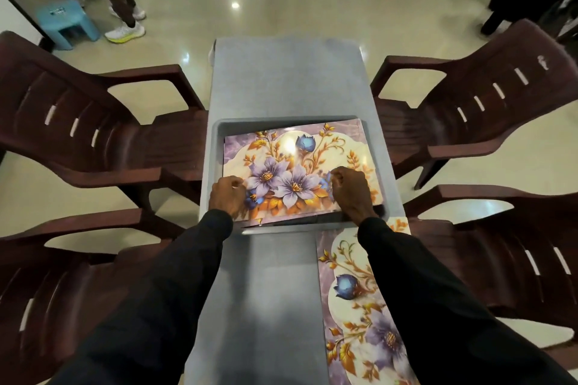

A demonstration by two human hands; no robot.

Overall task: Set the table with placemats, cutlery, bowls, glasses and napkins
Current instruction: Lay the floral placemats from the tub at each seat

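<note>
A floral placemat (297,162) with purple and blue flowers lies on top of a grey tray (219,131) in the middle of the grey table (287,81). My left hand (226,197) pinches the mat's near left part with curled fingers. My right hand (352,191) grips its near right part. More mat edges show under it at the tray's near side. A second floral placemat (353,300) lies flat on the table's near right side, partly under my right sleeve.
Dark brown plastic chairs stand on both sides, two at the left (93,134) and two at the right (484,109). A person's legs and white shoes (125,31) and a light blue stool (67,22) are on the floor at far left.
</note>
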